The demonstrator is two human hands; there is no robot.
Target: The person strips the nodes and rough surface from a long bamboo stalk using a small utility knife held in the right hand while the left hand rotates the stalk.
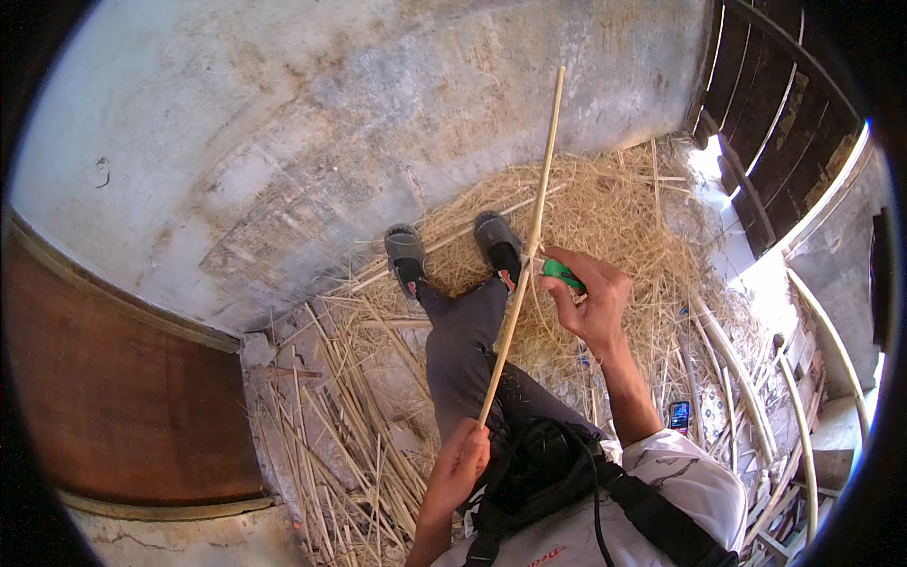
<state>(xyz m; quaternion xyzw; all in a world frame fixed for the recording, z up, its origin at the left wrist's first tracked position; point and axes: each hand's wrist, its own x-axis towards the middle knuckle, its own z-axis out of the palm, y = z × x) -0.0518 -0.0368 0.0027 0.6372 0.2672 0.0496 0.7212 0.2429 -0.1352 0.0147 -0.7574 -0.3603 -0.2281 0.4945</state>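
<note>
At your far left, a brown panel (123,378) is standing against the pale wall (312,123). Beside it, many long, thin strips (326,463) are lying loosely on the floor; whether they are finished pieces or waiting stock, you cannot be told from here. Your left hand (457,463) is closing around the lower end of a slender pale stick (511,321), which is slanting up and away from you, above your legs and shoes (405,248), its far end sticking out free. Around its middle, your right hand (597,295) is pinching a green tool (564,274) against or just beside the stick; the working edge is too small to make out. A thin sliver seems to be hanging there, so this piece is probably only partly worked. Beyond the tool, a broad heap of straw-coloured shavings (614,222) is covering the floor, suggesting that much trimming is already done. How much of this stick is left, the view isn't showing. Further right, a phone (679,416) is lying near some curved poles (805,444).
</note>
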